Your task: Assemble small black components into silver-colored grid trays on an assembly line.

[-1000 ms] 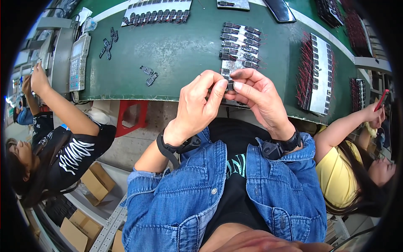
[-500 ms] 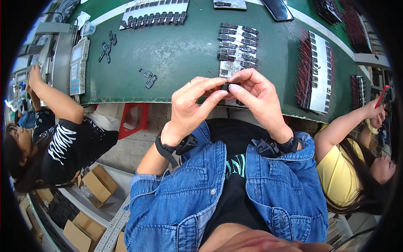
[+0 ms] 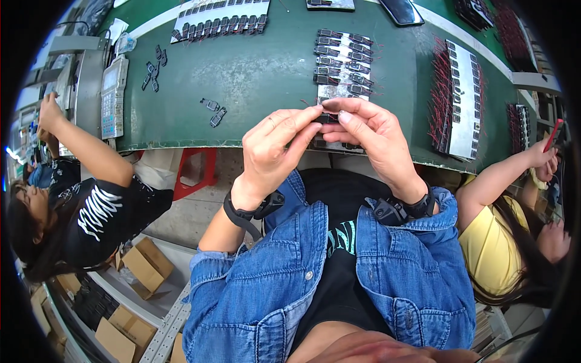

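Over the near edge of the green table, my left hand [image 3: 275, 140] and my right hand [image 3: 378, 132] meet at a small black rectangular part [image 3: 327, 118]. Thumb and index finger of each hand pinch it from either side, so much of it is covered. Just beyond my fingertips lies a pale strip plate [image 3: 342, 68] bearing two columns of similar small black parts [image 3: 327, 51] with thin dark red wires. The near end of this plate is hidden behind my hands.
Loose black parts [image 3: 217, 116] lie left of my hands, with another group [image 3: 155, 71] farther left beside a keypad device [image 3: 111, 100]. More loaded plates stand at the back left and at right [image 3: 463, 103]. A phone [image 3: 402, 11] lies far back. Co-workers sit on both sides.
Both hands have shifted slightly, the left a little leftward, and the part has tilted between the fingertips. The right fingers have straightened somewhat. At left, the co-worker's arm has moved slightly.
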Demonstrator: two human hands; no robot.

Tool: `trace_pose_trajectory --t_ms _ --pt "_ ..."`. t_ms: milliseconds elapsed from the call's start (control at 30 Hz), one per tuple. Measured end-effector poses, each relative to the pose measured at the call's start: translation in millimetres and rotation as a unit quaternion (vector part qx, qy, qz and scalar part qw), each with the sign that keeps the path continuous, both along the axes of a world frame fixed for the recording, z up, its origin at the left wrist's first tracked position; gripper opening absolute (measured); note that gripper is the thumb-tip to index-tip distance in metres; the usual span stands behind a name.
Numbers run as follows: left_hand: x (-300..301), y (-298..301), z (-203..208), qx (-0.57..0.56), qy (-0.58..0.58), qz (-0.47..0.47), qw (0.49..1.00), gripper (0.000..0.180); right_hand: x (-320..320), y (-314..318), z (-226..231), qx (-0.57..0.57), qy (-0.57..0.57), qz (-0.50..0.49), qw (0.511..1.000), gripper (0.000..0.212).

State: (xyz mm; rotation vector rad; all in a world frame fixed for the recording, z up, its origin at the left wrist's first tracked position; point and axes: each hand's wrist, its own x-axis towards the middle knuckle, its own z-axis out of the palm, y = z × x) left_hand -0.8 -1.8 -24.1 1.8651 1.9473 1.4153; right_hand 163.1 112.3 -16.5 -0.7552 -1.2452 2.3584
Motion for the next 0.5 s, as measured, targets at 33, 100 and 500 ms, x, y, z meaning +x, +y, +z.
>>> trace_pose_trajectory --t_ms 33,100,500 --pt "-0.3 0.4 0.2 0.003 0.015 0.002 1.000 0.032 -0.3 -0.5 -0.1 -0.003 0.007 -0.005 1.000 0.031" --pt "0.5 0.4 2.5 0.002 0.036 0.003 0.999 0.033 -0.2 -0.8 0.0 -0.002 0.002 -0.010 1.000 0.031" --pt "6.7 4.4 7.6 0.020 0.044 0.007 0.999 0.030 -3.9 -1.6 -1.5 0.008 0.013 -0.024 1.000 0.033"
